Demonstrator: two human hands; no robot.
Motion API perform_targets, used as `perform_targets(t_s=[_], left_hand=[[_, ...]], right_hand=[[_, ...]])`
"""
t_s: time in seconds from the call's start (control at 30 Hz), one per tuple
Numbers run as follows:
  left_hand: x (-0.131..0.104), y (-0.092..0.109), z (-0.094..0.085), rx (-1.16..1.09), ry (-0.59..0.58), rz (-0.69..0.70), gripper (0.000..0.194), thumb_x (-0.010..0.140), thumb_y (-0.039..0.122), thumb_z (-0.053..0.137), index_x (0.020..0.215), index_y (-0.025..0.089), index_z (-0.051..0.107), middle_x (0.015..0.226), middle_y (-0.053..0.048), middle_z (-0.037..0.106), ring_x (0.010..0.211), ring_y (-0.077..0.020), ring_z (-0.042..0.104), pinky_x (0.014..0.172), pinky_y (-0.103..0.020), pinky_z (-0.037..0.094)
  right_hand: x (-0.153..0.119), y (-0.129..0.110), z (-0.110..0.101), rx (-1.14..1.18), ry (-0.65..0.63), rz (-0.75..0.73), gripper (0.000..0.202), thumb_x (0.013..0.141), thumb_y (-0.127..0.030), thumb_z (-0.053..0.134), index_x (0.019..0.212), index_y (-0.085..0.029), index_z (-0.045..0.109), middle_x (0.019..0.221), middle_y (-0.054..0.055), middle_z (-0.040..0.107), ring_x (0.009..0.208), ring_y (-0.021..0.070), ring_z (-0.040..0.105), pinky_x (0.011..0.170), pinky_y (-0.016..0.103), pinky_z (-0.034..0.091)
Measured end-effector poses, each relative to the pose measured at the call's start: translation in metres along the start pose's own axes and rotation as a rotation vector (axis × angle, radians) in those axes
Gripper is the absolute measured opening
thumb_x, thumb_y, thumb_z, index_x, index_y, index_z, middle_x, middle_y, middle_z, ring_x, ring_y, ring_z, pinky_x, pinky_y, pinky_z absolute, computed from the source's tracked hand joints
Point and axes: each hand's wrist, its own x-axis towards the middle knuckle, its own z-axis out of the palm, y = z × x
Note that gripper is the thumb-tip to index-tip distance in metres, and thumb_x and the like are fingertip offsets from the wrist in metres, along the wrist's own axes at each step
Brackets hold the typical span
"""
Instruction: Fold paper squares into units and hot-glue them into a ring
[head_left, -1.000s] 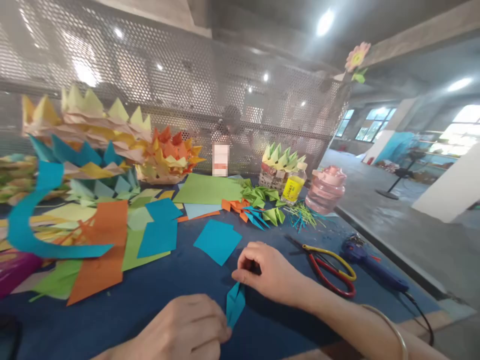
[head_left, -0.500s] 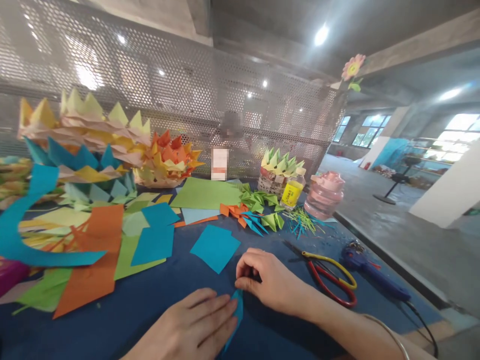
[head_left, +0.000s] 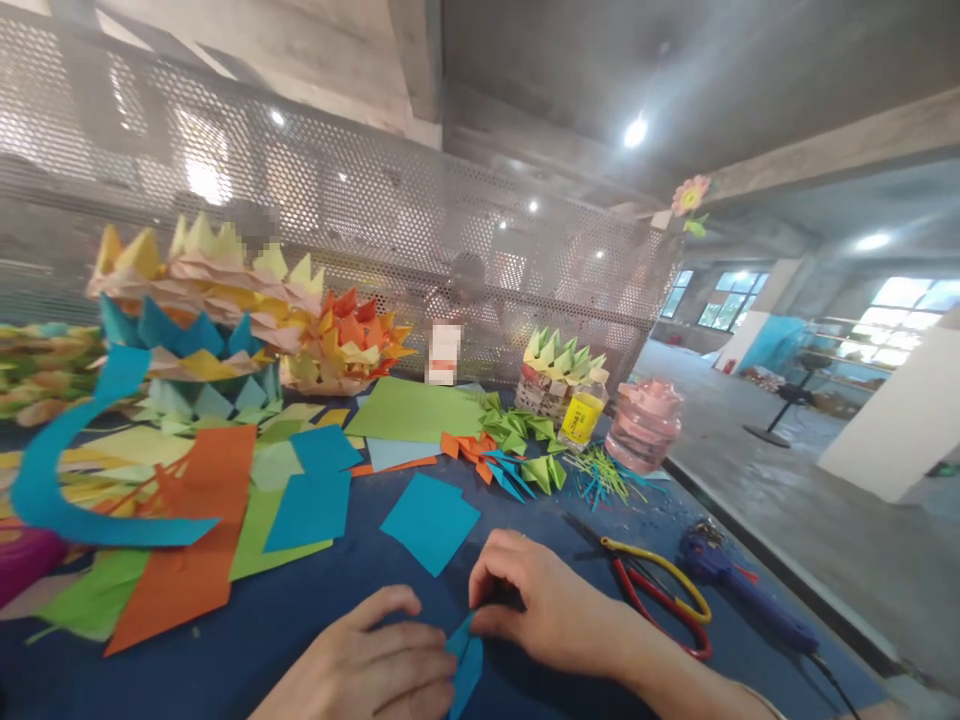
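A small folded piece of blue paper (head_left: 469, 672) lies on the dark blue table at the bottom centre, between my hands. My right hand (head_left: 536, 600) pinches its upper tip between thumb and forefinger. Laid along its left edge are the fingers of my left hand (head_left: 382, 655), stretched out and partly covering it. Just beyond my hands rests a square sheet of blue paper (head_left: 431, 522), flat on the table. To the right of my right hand are scissors (head_left: 664, 590) with one yellow and one red handle.
A blue glue gun (head_left: 750, 590) lies at the right edge. Orange paper (head_left: 214, 520) and other coloured sheets cover the left side. Folded paper pieces (head_left: 517, 425), a yellow-labelled bottle (head_left: 581, 415), a pink bottle (head_left: 643, 425) and layered paper flowers (head_left: 202, 330) stand behind, before a perforated screen (head_left: 375, 230).
My left fingers have drawn back slightly left, uncovering more of the folded blue paper. My right hand keeps its pinch on the tip. The whole view has shifted, with things sitting lower.
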Motion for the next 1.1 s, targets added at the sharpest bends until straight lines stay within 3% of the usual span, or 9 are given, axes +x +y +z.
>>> perform_targets(t_s=[0.07, 0.17, 0.33, 0.53, 0.67, 0.8, 0.9, 1.0, 1.1], left_hand=[[0.008, -0.002, -0.006, -0.009, -0.029, -0.031, 0.032, 0.103, 0.021, 0.036, 0.091, 0.019, 0.065, 0.078, 0.004, 0.073, 0.079, -0.0061, 0.067, 0.101, -0.019, 0.04], [0.019, -0.002, -0.022, 0.031, 0.024, -0.039, 0.029, 0.101, 0.023, 0.036, 0.099, 0.019, 0.065, 0.084, 0.001, 0.074, 0.081, -0.0086, 0.068, 0.09, -0.019, 0.047], [0.018, -0.008, -0.044, 0.116, -0.133, -0.404, 0.024, 0.096, 0.019, 0.045, 0.116, 0.022, 0.057, 0.111, -0.004, 0.069, 0.106, -0.0152, 0.063, 0.098, -0.026, 0.044], [0.007, -0.039, -0.035, 0.024, -0.162, -0.662, 0.022, 0.098, 0.027, 0.039, 0.095, 0.021, 0.059, 0.094, -0.003, 0.067, 0.091, -0.0171, 0.063, 0.084, -0.029, 0.047], [0.005, -0.048, -0.033, -0.01, -0.192, -0.745, 0.024, 0.097, 0.028, 0.037, 0.092, 0.021, 0.059, 0.092, -0.003, 0.066, 0.089, -0.0188, 0.062, 0.084, -0.033, 0.044], [0.005, -0.048, -0.034, -0.037, -0.226, -0.783, 0.025, 0.096, 0.029, 0.037, 0.092, 0.021, 0.059, 0.091, -0.003, 0.065, 0.089, -0.0199, 0.062, 0.084, -0.034, 0.043], [0.004, -0.048, -0.034, -0.041, -0.246, -0.801, 0.024, 0.094, 0.027, 0.036, 0.091, 0.02, 0.059, 0.09, -0.004, 0.065, 0.087, -0.021, 0.061, 0.083, -0.035, 0.043], [0.003, -0.049, -0.033, -0.04, -0.241, -0.816, 0.023, 0.092, 0.023, 0.037, 0.091, 0.02, 0.06, 0.089, -0.004, 0.064, 0.087, -0.0219, 0.06, 0.082, -0.035, 0.043], [0.002, -0.051, -0.032, -0.049, -0.232, -0.827, 0.021, 0.089, 0.02, 0.039, 0.09, 0.02, 0.06, 0.09, -0.005, 0.064, 0.09, -0.0222, 0.059, 0.082, -0.034, 0.044]], right_hand=[[0.0, -0.002, -0.003, 0.002, -0.032, 0.022, 0.012, 0.082, -0.024, 0.073, 0.083, -0.017, 0.063, 0.088, 0.001, 0.061, 0.085, 0.0153, 0.057, 0.076, 0.024, 0.042], [0.001, -0.002, -0.004, 0.032, -0.003, 0.034, 0.011, 0.079, -0.013, 0.072, 0.079, -0.017, 0.062, 0.085, 0.0, 0.061, 0.084, 0.0144, 0.056, 0.075, 0.023, 0.041], [0.006, 0.013, -0.004, 0.278, 0.141, 0.128, 0.01, 0.076, -0.011, 0.065, 0.073, -0.018, 0.058, 0.065, -0.005, 0.054, 0.061, 0.0105, 0.049, 0.057, 0.02, 0.036], [0.03, 0.044, -0.018, 0.258, 0.47, 0.186, 0.015, 0.083, -0.033, 0.055, 0.081, -0.018, 0.057, 0.071, -0.001, 0.058, 0.065, 0.0137, 0.054, 0.062, 0.024, 0.041], [0.049, 0.064, -0.028, 0.195, 0.581, 0.228, 0.018, 0.083, -0.035, 0.051, 0.087, -0.018, 0.056, 0.075, 0.003, 0.064, 0.066, 0.0168, 0.06, 0.059, 0.026, 0.043], [0.055, 0.07, -0.032, 0.042, 0.614, 0.27, 0.011, 0.08, -0.026, 0.052, 0.085, -0.018, 0.056, 0.076, 0.005, 0.065, 0.069, 0.0195, 0.062, 0.065, 0.031, 0.045], [0.053, 0.058, -0.027, -0.106, 0.603, 0.259, 0.008, 0.081, -0.019, 0.051, 0.085, -0.018, 0.058, 0.086, 0.007, 0.063, 0.079, 0.0206, 0.06, 0.076, 0.034, 0.045], [0.054, 0.037, -0.015, -0.196, 0.468, 0.2, 0.009, 0.086, -0.019, 0.053, 0.083, -0.02, 0.061, 0.089, 0.005, 0.063, 0.083, 0.0183, 0.06, 0.077, 0.029, 0.045], [0.059, 0.016, -0.002, -0.275, 0.351, 0.203, 0.015, 0.086, -0.035, 0.062, 0.081, -0.021, 0.063, 0.088, 0.006, 0.063, 0.086, 0.0215, 0.06, 0.077, 0.031, 0.045]])
